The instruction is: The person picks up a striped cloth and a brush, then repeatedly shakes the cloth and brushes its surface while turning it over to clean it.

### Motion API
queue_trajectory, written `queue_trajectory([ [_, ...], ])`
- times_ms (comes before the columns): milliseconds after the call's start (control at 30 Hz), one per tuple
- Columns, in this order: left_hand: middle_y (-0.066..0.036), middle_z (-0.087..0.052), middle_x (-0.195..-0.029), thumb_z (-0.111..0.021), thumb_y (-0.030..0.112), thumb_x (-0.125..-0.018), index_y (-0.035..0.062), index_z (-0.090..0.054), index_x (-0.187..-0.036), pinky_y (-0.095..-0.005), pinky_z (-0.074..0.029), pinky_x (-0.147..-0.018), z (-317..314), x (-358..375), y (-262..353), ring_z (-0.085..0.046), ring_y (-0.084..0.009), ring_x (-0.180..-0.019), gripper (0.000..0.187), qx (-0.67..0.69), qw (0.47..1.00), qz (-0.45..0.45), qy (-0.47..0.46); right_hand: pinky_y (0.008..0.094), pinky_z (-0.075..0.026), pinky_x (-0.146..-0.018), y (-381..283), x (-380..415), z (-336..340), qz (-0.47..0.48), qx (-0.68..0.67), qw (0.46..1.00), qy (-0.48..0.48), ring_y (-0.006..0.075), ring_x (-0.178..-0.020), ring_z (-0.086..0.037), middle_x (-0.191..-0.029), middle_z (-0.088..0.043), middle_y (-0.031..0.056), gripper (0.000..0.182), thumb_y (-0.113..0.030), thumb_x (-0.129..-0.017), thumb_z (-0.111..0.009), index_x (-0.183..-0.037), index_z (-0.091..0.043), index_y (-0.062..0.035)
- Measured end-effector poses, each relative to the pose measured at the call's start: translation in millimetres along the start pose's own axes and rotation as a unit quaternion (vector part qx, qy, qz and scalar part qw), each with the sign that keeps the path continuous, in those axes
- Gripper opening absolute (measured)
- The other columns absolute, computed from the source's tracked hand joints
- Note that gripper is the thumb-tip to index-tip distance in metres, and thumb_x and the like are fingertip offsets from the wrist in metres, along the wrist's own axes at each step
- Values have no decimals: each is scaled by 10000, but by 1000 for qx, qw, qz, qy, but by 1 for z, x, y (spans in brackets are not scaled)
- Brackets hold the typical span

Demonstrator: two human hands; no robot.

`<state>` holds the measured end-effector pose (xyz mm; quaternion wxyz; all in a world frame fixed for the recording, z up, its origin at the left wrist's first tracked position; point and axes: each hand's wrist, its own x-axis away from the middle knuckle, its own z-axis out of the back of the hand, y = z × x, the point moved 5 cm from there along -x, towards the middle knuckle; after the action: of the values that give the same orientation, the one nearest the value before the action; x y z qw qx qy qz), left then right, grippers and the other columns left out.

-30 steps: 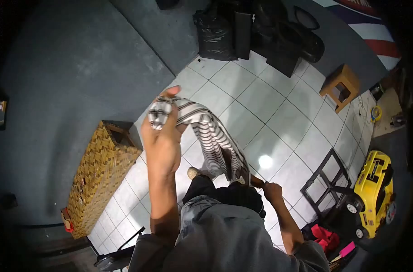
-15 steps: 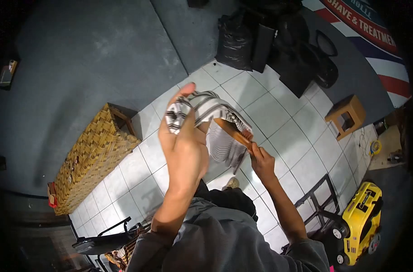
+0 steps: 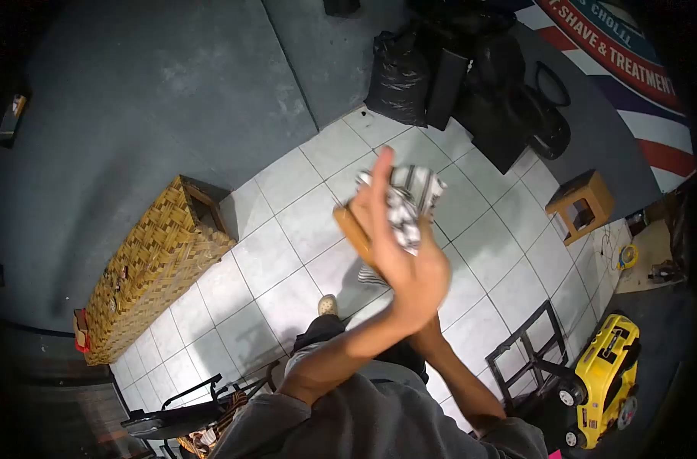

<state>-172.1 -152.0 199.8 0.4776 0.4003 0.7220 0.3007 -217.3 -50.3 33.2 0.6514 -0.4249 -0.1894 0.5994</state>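
My left hand (image 3: 410, 264) is raised in front of me, partly blurred, with one finger pointing up. Bunched in its grip is a white cloth with black stripes and dark patterning (image 3: 421, 187); a lower striped fold shows below the brush. Left of that hand juts a flat brown wooden brush (image 3: 354, 233), its bristle side not visible. My right hand (image 3: 426, 329) is mostly hidden behind my left wrist, at the brush's lower end, so its fingers do not show.
A woven bamboo box (image 3: 153, 268) lies at left on the white tiled floor (image 3: 264, 252). Black bags (image 3: 398, 80) stand by the wall. At right are a brown stool (image 3: 582, 203), a black metal frame (image 3: 528, 352) and a yellow toy car (image 3: 609, 379).
My left hand has swung right with the striped cloth and now covers my right hand. The brush has moved left, across to the other side of the cloth. The view has shifted slightly.
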Motion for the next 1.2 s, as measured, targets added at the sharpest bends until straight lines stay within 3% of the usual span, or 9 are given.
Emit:
queue_trajectory([
  [133, -142, -380, -1244, -394, -94, -816, -57, -386, -1251, -242, -413, -834, 7, 16, 1, -455, -141, -1020, 437, -82, 996, 7, 17, 449, -449, -769, -38, -29, 1, 34, -76, 992, 92, 310, -919, -587, -1003, -593, 155, 370, -105, -776, -521, -1144, -504, -66],
  [300, -104, -394, -992, -388, -138, -722, -7, -407, -1261, -252, -307, -806, 12, -3, 12, -390, -180, -894, 555, 54, 999, 0, 4, 455, -434, -795, 47, -10, -77, -75, 96, 991, -58, 297, -956, -576, -1029, -590, 148, 380, -115, -775, -523, -1152, -506, -79],
  [567, -170, -434, -1143, -380, -71, -769, -46, -348, -1250, -344, -292, -920, 17, -32, -5, -379, -226, -1070, 482, 94, 988, -33, -121, 464, -411, -837, 220, 177, -113, -423, 334, 731, -418, 275, -1015, -559, -1069, -585, 137, 395, -131, -772, -528, -1166, -510, -101],
  [667, -88, -512, -997, -426, 10, -869, -13, -349, -1266, -260, -407, -787, 34, -45, -22, -504, -124, -877, 405, 209, 953, 177, -131, 499, -361, -877, 231, 246, -98, -561, 270, 689, -371, 245, -1063, -543, -1133, -568, 110, 423, -176, -756, -528, -1178, -520, -162],
  [833, 10, -543, -758, -485, 83, -899, 2, -444, -1196, -192, -411, -557, 44, -9, -51, -494, -46, -605, 311, 263, 868, 393, -151, 432, -486, -559, 305, 379, -89, -648, 158, 719, -195, 329, -679, -629, -729, -625, 199, 285, -280, -729, -589, -802, -612, -5],
  [867, 1, -548, -762, -493, 82, -894, -8, -473, -1156, -192, -408, -559, 49, 5, -54, -498, -44, -612, 278, 185, 892, 349, -221, 318, -304, -328, 346, 448, -83, -786, -143, 584, -145, 157, -449, -434, -583, -471, 73, 188, -156, -738, -616, -669, -471, -58],
  [967, -71, -539, -785, -491, -32, -791, -22, -525, -966, -248, -420, -624, 57, 42, -52, -532, -134, -690, 179, 64, 911, 249, -322, 265, -253, -264, 238, 340, -21, -751, -57, 658, 3, 126, -281, -361, -408, -376, 31, 447, -453, -815, -546, -668, -449, -42],
  [1033, -105, -502, -843, -450, -93, -722, -21, -513, -940, -277, -424, -667, 64, 66, -57, -526, -211, -750, 238, 5, 910, 196, -365, 277, -247, -256, 218, 290, 2, -588, -22, 806, 64, 104, -268, -340, -397, -337, -10, 512, -544, -863, -401, -718, -455, -55],
  [1200, -108, -497, -819, -427, -137, -720, -10, -498, -930, -279, -426, -661, 87, 98, -71, -518, -221, -710, 255, -11, 909, 270, -316, 222, -208, -327, 104, 128, 27, -519, -164, 822, 169, 55, -365, -295, -488, -330, -38, 492, -565, -872, -357, -669, -398, -119],
])
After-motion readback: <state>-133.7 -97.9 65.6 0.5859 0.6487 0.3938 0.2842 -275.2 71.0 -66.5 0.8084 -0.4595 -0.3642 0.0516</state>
